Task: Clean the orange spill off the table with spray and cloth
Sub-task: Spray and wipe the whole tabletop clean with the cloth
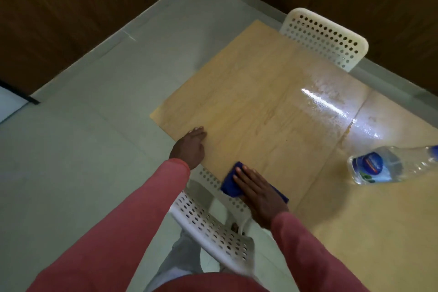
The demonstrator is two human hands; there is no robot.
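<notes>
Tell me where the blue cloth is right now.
In the head view, the blue cloth lies under the right hand, at the table's near edge above the white chair.

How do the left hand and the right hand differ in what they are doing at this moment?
The right hand lies flat, fingers straight, pressing the blue cloth onto the table; the left hand holds nothing. The left hand rests at the table's near-left edge, while the right hand sits further right along the near edge. Both wear pink sleeves and touch the table.

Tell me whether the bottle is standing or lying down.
Lying down: the bottle rests on its side on the table, label facing up.
</notes>
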